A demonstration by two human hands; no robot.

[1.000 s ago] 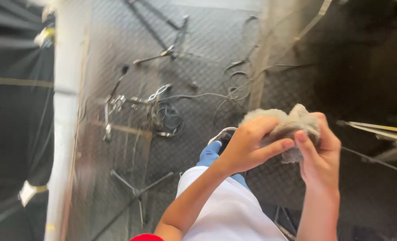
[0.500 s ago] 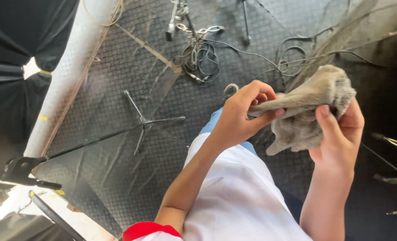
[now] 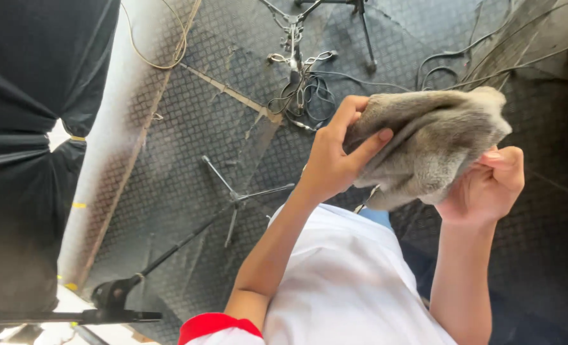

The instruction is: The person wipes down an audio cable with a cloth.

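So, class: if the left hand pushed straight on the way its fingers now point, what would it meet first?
The left hand points rightward into the grey furry cloth it already grips; beyond that, probably the right hand, though depth is unclear.

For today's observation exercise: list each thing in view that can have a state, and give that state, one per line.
Cloth: grey, fuzzy, bunched, held off the floor in both hands.
Left hand: pinching the cloth's edge.
Right hand: fist closed on the cloth.
Stand: lying flat on the floor, legs spread.
Cables: loosely coiled on the floor.
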